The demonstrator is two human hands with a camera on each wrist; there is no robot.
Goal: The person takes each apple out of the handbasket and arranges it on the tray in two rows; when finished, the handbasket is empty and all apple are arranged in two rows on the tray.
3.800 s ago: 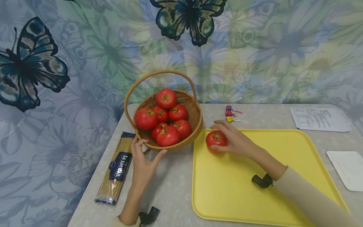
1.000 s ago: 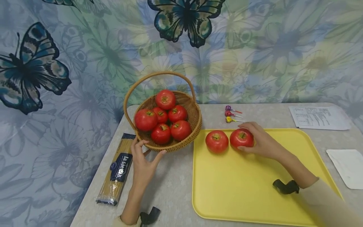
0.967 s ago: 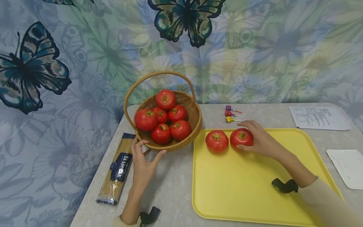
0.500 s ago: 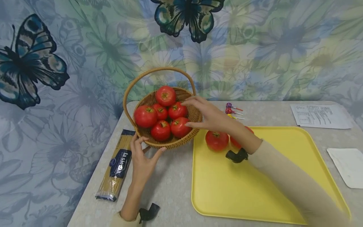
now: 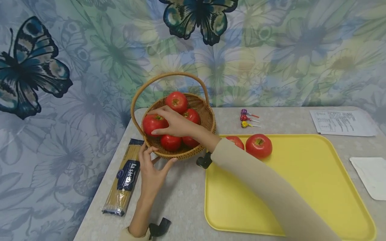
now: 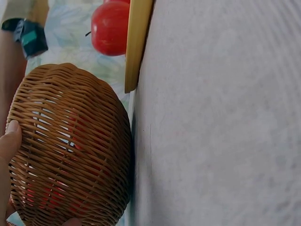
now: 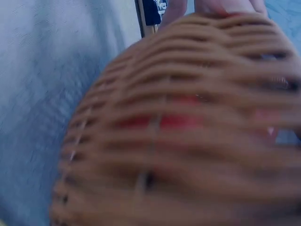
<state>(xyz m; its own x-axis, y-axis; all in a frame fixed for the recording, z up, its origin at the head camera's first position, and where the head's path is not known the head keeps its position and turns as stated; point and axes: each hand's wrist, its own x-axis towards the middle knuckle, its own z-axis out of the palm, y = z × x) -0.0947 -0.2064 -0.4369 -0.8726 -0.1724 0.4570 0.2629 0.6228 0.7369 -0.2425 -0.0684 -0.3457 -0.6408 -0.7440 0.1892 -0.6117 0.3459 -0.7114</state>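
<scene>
A wicker basket (image 5: 208,124) with a hoop handle holds several red tomatoes. My right hand (image 5: 169,124) reaches into it, fingers and thumb curled round the big left tomato (image 5: 150,123). My left hand (image 5: 154,161) cups the basket's near wall; in the left wrist view its thumb (image 6: 10,139) lies on the weave of the basket (image 6: 70,150). Two tomatoes sit on the yellow tray (image 5: 286,187): one in plain sight (image 5: 258,146), the other (image 5: 237,140) half hidden behind my right sleeve. The right wrist view is a blur of the basket wall (image 7: 188,141).
A spaghetti pack (image 5: 123,182) lies left of my left hand. Three lollipops (image 5: 247,118) lie behind the tray. A printed sheet (image 5: 342,122) and a white sheet (image 5: 369,177) sit at the right. A butterfly-printed cloth hangs behind the grey table (image 5: 184,201).
My right hand let go of the second tomato on the tray and swung left into the basket, onto the big left tomato. My left hand stayed on the basket.
</scene>
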